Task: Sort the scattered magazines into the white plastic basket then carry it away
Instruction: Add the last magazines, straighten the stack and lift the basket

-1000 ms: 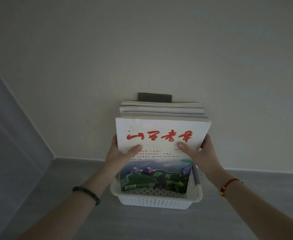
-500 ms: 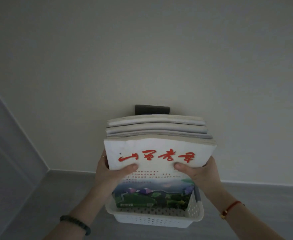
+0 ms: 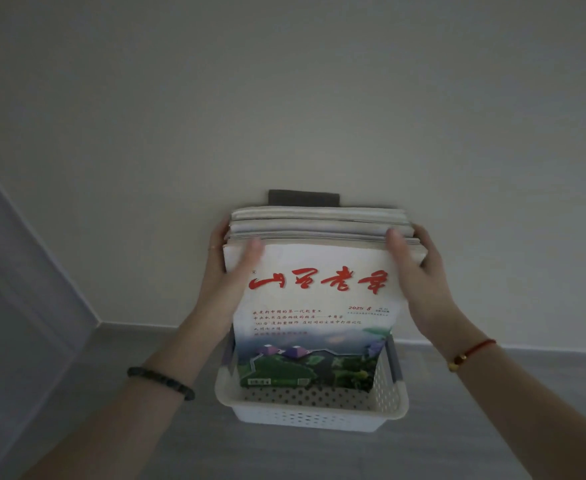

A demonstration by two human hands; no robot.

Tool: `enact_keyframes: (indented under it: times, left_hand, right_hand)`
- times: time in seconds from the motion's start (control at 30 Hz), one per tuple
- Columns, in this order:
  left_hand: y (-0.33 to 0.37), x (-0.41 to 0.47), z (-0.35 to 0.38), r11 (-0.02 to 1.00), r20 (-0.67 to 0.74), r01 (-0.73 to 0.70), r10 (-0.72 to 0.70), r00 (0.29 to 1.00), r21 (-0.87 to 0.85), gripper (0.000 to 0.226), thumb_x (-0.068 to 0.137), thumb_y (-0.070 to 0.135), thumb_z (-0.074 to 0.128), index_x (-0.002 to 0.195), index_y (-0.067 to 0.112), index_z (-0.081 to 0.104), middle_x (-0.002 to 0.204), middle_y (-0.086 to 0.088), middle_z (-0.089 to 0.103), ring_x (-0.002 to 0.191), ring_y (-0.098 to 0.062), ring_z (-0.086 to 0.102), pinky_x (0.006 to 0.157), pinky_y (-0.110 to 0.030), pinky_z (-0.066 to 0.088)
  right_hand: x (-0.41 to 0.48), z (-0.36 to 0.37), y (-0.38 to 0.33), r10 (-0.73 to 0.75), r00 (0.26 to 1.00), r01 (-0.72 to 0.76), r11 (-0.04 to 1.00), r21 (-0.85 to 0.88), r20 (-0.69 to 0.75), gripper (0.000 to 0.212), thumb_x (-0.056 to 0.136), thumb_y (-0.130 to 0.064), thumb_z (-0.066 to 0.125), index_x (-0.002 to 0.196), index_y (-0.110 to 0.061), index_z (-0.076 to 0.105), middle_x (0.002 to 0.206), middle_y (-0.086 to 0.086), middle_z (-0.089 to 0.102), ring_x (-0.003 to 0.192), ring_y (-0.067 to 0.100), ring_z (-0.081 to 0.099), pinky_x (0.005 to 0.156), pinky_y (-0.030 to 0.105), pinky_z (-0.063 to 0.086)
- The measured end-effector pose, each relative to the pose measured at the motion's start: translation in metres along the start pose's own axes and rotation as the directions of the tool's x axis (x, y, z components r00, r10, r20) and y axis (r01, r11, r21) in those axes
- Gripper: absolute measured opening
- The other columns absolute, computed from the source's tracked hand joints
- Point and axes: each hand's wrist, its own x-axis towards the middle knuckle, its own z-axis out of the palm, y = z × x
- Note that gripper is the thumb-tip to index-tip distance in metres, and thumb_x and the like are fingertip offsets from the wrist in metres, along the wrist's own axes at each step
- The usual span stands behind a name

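Backing the basket (image 3: 314, 416) of magazines (image 3: 319, 303): pale wall (image 3: 284, 98), grey floor (image 3: 485, 420).

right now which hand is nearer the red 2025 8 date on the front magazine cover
Right. The right hand grips the magazine stack beside the red date; the left hand grips its opposite edge, across the cover.

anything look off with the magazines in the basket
Nothing spilled or torn. The magazines stand on end in the white basket and rise far above its rim, top edges stepped rather than flush. Left hand and right hand grip the stack's sides.
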Motion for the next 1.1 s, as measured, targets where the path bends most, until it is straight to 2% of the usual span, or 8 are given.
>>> enact_keyframes:
  times: [0.07, 0.13, 0.23, 0.43, 0.6, 0.7, 0.87, 1.1]
  left_hand:
    - [0.011, 0.010, 0.004, 0.999, -0.020, -0.019, 0.020, 1.000, 0.026, 0.039, 0.075, 0.057, 0.051, 0.110, 0.040, 0.046, 0.084, 0.013, 0.064, 0.061, 0.004, 0.065, 0.046, -0.012, 0.048]
    - [0.018, 0.015, 0.008, 1.000, -0.047, -0.022, 0.023, 0.999, 0.004, 0.014, 0.086, 0.030, 0.053, 0.097, 0.038, 0.050, 0.083, 0.006, 0.060, 0.052, 0.001, 0.063, 0.043, -0.012, 0.047]
    - [0.017, 0.016, 0.007, 1.000, -0.021, -0.015, 0.014, 1.000, -0.023, 0.031, 0.086, 0.005, 0.045, 0.092, 0.035, 0.051, 0.075, 0.002, 0.059, 0.047, -0.001, 0.061, 0.040, -0.013, 0.045]
    - [0.011, 0.008, 0.001, 0.998, 0.014, 0.064, -0.064, 0.998, 0.016, 0.022, 0.084, 0.038, 0.053, 0.103, 0.043, 0.043, 0.083, 0.008, 0.061, 0.054, 0.001, 0.065, 0.043, -0.014, 0.048]
    - [-0.017, -0.011, -0.003, 0.985, -0.055, 0.092, -0.085, 0.995, 0.148, 0.044, 0.078, 0.026, 0.062, 0.117, 0.019, 0.044, 0.088, 0.005, 0.062, 0.059, 0.001, 0.066, 0.044, -0.013, 0.048]
    - [-0.023, -0.013, -0.005, 0.990, -0.112, 0.064, -0.050, 0.992, 0.125, 0.041, 0.074, 0.025, 0.067, 0.110, 0.021, 0.049, 0.090, 0.003, 0.066, 0.064, -0.002, 0.068, 0.046, -0.017, 0.051]
    - [-0.010, -0.012, -0.004, 0.999, -0.139, -0.006, 0.011, 0.990, 0.038, 0.079, 0.042, 0.055, 0.069, 0.109, 0.016, 0.053, 0.087, 0.003, 0.069, 0.066, -0.007, 0.070, 0.048, -0.019, 0.052]
    - [-0.021, -0.001, 0.006, 0.996, -0.125, 0.015, -0.004, 0.992, 0.088, 0.052, 0.073, 0.029, 0.066, 0.118, 0.010, 0.047, 0.089, 0.004, 0.065, 0.062, 0.000, 0.067, 0.048, -0.015, 0.051]
  right_hand:
    - [0.010, 0.005, -0.010, 0.009, 0.999, -0.009, 1.000, 0.005, -0.046, 0.039, 0.067, -0.065, 0.057, 0.090, -0.033, 0.059, 0.091, -0.001, 0.067, 0.082, 0.017, 0.064, 0.069, 0.031, 0.052]
    - [0.015, 0.008, -0.011, 0.038, 0.996, -0.038, 0.999, 0.008, -0.076, 0.021, 0.077, -0.044, 0.060, 0.089, -0.027, 0.060, 0.087, 0.002, 0.066, 0.071, 0.016, 0.065, 0.058, 0.024, 0.052]
    - [0.014, 0.008, -0.008, 0.079, 0.993, -0.076, 0.996, 0.036, -0.091, 0.025, 0.081, -0.025, 0.061, 0.103, -0.014, 0.060, 0.086, 0.005, 0.065, 0.060, 0.013, 0.062, 0.047, 0.019, 0.048]
    - [-0.006, -0.011, 0.002, 0.070, 0.987, -0.078, 0.995, 0.056, 0.144, 0.070, 0.064, -0.046, 0.065, 0.124, -0.015, 0.047, 0.093, 0.001, 0.067, 0.074, 0.014, 0.069, 0.057, 0.024, 0.056]
    - [-0.026, -0.010, 0.023, 0.062, 0.983, -0.045, 0.994, -0.102, 0.172, 0.039, 0.047, -0.022, 0.078, 0.082, -0.027, 0.064, 0.071, -0.014, 0.072, 0.072, 0.006, 0.070, 0.054, 0.017, 0.054]
    - [-0.033, -0.006, 0.027, 0.050, 0.994, -0.043, 0.997, -0.069, 0.098, 0.049, 0.039, -0.029, 0.081, 0.084, -0.024, 0.064, 0.070, -0.013, 0.073, 0.069, 0.006, 0.070, 0.052, 0.020, 0.055]
    - [-0.028, -0.006, 0.016, -0.022, 0.995, 0.027, 0.998, -0.051, 0.097, 0.057, 0.033, -0.041, 0.080, 0.084, -0.020, 0.065, 0.074, -0.015, 0.073, 0.069, 0.008, 0.070, 0.052, 0.018, 0.053]
    - [-0.021, -0.010, 0.022, 0.014, 0.990, -0.005, 0.998, -0.066, 0.138, 0.039, 0.043, -0.032, 0.079, 0.079, -0.024, 0.066, 0.068, -0.018, 0.072, 0.067, 0.004, 0.069, 0.051, 0.016, 0.052]
